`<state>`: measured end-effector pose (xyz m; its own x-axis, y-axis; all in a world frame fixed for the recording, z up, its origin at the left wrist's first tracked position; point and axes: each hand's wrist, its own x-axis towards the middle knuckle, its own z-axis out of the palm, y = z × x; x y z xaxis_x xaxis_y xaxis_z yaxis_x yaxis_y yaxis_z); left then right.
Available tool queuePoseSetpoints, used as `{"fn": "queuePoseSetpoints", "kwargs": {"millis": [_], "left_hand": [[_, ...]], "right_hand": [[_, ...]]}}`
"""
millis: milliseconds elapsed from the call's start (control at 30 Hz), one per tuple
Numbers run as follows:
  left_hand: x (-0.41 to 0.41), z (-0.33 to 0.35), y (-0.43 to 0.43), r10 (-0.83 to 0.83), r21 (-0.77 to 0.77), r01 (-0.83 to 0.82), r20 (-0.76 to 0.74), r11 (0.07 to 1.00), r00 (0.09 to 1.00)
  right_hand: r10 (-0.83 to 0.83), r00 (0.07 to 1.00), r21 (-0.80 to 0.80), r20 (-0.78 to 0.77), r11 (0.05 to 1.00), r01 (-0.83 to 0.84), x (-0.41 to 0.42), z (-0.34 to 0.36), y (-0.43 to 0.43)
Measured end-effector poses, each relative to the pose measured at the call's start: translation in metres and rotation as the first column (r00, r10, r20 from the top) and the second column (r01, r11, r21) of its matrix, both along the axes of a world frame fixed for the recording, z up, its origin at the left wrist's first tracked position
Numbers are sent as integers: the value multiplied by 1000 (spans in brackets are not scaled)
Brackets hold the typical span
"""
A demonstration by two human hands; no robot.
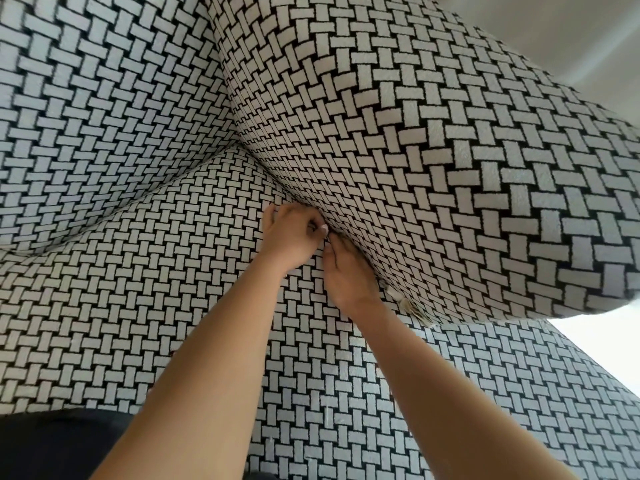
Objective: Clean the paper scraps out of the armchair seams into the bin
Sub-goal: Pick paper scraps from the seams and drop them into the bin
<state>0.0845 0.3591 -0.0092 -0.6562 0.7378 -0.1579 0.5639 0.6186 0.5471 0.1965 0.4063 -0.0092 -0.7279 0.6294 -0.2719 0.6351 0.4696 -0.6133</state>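
Item inspected: black-and-white basket-weave fabric armchair (104,98). Both hands are at the seam (270,181) where the seat cushion (156,289) meets the right armrest (450,202).

The left hand (291,233) sits at the farther point of the seam with its fingers curled towards the crease. Whether it pinches a scrap cannot be told. The right hand (346,271) lies just nearer, touching the left. Its fingertips are pushed into the crease and hidden, so its grip cannot be told either.

A few pale paper scraps (412,306) show in the same seam, nearer and to the right of the right hand, apparently untouched. The bin is not in view.

Assessment: the step in hand is digging scraps out of the right-side seam. The next move calls for a firm pinch on whatever is found, a clean lift out of the crease, and then attention to the scraps nearer the front edge.
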Motion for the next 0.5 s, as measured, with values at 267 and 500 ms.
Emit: {"fn": "queuePoseSetpoints", "kwargs": {"millis": [267,500], "left_hand": [[9,-1,-4,92,83,-93,10,992,996],[4,-6,-11,96,209,-114,98,971,991]], "right_hand": [[11,1000,-253,25,967,-4,-5,6,15],[-131,988,-239,-86,965,107,1,6,5]]}}
